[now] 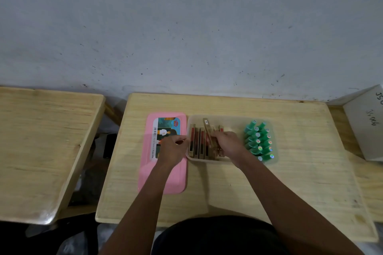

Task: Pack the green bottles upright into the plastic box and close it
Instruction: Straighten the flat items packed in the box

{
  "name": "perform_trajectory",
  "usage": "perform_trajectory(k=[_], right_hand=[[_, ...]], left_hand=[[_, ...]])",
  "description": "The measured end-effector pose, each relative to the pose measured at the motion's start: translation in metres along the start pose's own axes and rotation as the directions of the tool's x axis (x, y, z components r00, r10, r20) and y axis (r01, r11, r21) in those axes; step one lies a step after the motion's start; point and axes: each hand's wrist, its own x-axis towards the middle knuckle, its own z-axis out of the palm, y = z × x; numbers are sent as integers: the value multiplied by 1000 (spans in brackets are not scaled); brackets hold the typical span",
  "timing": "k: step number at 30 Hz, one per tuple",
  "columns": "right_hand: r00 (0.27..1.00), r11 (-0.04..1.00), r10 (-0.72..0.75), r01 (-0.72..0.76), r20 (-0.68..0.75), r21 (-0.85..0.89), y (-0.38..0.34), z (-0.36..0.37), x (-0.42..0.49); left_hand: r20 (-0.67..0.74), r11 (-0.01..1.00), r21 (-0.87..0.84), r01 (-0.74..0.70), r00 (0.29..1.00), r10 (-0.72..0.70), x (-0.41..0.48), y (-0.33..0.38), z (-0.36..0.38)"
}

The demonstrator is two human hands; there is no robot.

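- Green bottles (259, 141) stood packed in two rows at the right end of the plastic box (234, 119), caps up, on our wooden desk (290, 182).
- Our right hand (228, 144) gripped a tan carton (208, 130) that rose tilted above the other cartons (199, 145) filling the box's left part.
- Our left hand (173, 149) hovered with curled fingers at the box's left wall, above the pink lid (165, 180). Whether it pinched the rim, we could not tell through the blur.
- The lid lay flat just beside the box, not yet fitted.
- We judged the main risk to be a carton left standing proud, which would stop the lid seating. Forcing it down could spring it off again.
- A careless sweep of the right wrist, close to the bottles, could topple the nearest row.
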Motion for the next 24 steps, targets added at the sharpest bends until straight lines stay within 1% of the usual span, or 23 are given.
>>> perform_trajectory(k=[4,9,14,17,19,21,24], right_hand=[[998,976,51,-59,47,208,12,-9,4],[994,948,37,-67,100,312,15,-13,2],[984,971,-33,-10,175,238,16,-20,-5],[980,979,-31,-10,199,202,13,-19,-10],[983,987,-17,-13,180,160,12,-16,-9],[988,996,-2,-13,155,92,10,-12,-7],[988,998,-2,11,154,-55,6,-6,-3]], left_hand=[[-12,1000,2,-11,1000,11,-1,0,2],[-21,1000,18,-21,1000,21,-3,0,3],[-39,1000,12,-7,999,8,-4,0,4],[-48,1000,-1,-9,999,9,-5,1,5],[-57,1000,-10,-12,998,11,-6,1,6],[-64,1000,-9,-17,998,17,-7,2,6],[-66,1000,-11,-20,998,19,-7,1,6]])
